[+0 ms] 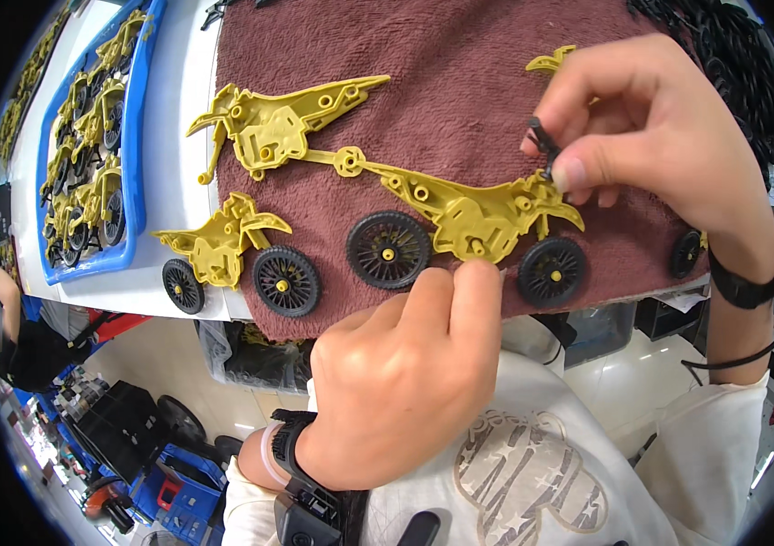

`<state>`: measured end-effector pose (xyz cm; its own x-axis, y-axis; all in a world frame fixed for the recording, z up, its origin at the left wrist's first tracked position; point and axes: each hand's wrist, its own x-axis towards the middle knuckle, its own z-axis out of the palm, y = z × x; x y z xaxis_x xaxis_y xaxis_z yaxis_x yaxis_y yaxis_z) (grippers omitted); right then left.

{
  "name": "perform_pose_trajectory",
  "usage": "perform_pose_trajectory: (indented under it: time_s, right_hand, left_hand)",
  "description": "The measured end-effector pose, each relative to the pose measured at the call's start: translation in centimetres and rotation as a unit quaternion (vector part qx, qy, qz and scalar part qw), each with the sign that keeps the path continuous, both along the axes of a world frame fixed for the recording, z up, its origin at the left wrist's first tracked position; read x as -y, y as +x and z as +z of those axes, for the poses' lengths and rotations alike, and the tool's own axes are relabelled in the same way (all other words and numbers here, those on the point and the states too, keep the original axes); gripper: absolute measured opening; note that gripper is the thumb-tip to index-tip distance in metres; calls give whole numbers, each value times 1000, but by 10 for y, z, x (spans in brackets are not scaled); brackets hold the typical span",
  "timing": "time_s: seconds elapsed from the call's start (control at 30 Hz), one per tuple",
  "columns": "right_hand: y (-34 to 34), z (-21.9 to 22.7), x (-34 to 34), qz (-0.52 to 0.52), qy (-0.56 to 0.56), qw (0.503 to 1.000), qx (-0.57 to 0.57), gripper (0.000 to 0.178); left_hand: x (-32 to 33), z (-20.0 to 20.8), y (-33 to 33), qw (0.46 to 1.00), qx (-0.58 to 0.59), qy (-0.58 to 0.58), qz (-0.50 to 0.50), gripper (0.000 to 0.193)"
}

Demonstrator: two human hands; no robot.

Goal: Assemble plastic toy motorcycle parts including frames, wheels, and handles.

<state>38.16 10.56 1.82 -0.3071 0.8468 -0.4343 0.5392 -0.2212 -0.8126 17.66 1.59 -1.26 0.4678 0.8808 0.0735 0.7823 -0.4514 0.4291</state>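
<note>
Where yellow parts (271, 136) lie, maroon cloth (460, 100), white table (182, 164), tiled floor (619, 382)

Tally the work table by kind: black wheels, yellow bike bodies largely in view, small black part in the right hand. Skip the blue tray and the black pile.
Black wheels: 5
Yellow bike bodies: 3
Small black part: 1
Total: 9
Not counted: a yellow piece partly hidden by the right hand.
</note>
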Motion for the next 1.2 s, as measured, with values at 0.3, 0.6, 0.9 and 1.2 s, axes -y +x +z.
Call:
perform_pose_trajectory:
  time_s: [0.3, 0.6, 0.9, 1.2]
  right_hand:
    - [-22, 32, -50, 108, -251, 962, 21, 20]
    - [-42, 35, -49, 123, -232, 959, 103, 22]
    - [-31, 35, -19, 130, 3, 974, 184, 24]
    - [-3, 31, -6, 99, 291, 897, 319, 26]
  left_hand:
    - [-1, 1, 0, 1000, 16, -13, 0, 13]
    - [-4, 0, -2, 1000, 10, -3, -3, 16]
    - [-6, 3, 0, 1000, 13, -8, -26, 20]
    - [-2, 6, -3, 999, 34, -6, -4, 22]
